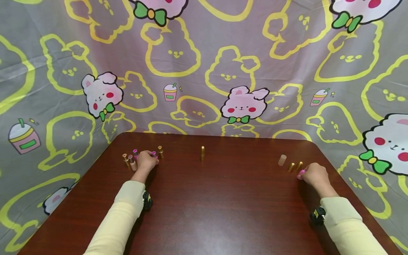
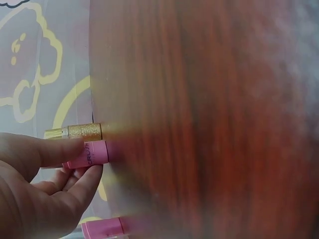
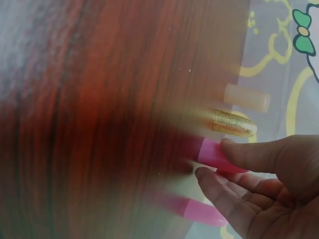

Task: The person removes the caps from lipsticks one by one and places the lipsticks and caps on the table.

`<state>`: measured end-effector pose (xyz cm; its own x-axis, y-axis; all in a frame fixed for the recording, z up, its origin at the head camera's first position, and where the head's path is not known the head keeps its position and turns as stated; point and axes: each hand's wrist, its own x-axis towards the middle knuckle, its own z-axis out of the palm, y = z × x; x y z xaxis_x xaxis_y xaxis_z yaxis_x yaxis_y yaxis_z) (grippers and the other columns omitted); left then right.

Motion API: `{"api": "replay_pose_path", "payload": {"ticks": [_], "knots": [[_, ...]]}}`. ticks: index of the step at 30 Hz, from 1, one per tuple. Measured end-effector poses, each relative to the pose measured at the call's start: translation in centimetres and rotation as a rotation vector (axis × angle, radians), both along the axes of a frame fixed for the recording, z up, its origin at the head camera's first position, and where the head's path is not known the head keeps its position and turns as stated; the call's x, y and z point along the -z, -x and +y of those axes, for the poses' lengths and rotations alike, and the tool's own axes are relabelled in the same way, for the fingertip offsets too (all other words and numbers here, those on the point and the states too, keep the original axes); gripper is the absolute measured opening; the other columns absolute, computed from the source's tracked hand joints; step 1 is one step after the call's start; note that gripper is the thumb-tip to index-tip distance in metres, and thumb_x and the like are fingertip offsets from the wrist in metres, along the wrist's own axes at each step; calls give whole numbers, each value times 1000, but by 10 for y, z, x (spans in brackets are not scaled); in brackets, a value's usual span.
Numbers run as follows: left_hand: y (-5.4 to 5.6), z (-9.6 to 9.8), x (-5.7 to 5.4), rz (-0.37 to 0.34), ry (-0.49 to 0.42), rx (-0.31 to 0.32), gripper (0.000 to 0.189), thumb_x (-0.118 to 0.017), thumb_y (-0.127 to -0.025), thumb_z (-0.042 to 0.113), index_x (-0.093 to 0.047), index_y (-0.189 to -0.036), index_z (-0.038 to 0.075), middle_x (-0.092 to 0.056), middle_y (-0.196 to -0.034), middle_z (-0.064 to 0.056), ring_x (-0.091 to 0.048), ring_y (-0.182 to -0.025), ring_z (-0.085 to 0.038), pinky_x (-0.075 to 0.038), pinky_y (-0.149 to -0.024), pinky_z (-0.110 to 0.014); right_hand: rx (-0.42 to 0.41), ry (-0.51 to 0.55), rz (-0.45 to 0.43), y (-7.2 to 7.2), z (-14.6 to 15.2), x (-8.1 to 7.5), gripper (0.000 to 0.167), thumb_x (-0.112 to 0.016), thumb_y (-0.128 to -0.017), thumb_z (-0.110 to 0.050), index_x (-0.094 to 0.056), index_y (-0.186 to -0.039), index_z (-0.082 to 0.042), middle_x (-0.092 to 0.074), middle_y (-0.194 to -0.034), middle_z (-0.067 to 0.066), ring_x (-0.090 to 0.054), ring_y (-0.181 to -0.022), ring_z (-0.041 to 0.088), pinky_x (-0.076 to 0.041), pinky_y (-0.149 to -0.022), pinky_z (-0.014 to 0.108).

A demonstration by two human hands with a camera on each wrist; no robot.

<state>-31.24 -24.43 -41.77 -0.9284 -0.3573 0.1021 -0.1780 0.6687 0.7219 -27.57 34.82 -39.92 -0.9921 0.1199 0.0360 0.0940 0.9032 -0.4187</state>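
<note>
My left hand (image 1: 147,161) pinches a pink lipstick tube (image 2: 97,153) with lettering on its side between thumb and fingers, base at the tabletop. Right beside it stands a gold glitter lipstick tube (image 2: 84,131); another pink lipstick tube (image 2: 103,228) shows lower in the left wrist view. At the table's right side my right hand (image 1: 317,175) pinches a pink lipstick cap (image 3: 212,153) by its sides. Near it stand a gold glitter cap (image 3: 234,123), a beige cap (image 3: 247,98) and a second pink cap (image 3: 204,212).
Far back in the middle, a gold capped lipstick (image 1: 202,153) stands alone on the brown wooden table (image 1: 216,205). Left of my left hand are a gold tube (image 1: 126,160) and a beige tube (image 1: 132,163). A patterned cloth (image 1: 191,85) hangs behind the table.
</note>
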Motion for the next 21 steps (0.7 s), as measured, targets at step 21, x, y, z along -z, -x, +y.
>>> {"api": "replay_pose_path", "payload": {"ticks": [21], "knots": [[1, -2, -5, -38, 63, 1, 9, -73, -77, 6, -72, -80, -3, -69, -84, -18, -58, -79, -33, -45, -72, -41, -6, -22, 205, -15, -29, -48, 36, -75, -78, -10, -62, -95, 19, -62, -92, 36, -55, -79, 50, -48, -63, 55]]}}
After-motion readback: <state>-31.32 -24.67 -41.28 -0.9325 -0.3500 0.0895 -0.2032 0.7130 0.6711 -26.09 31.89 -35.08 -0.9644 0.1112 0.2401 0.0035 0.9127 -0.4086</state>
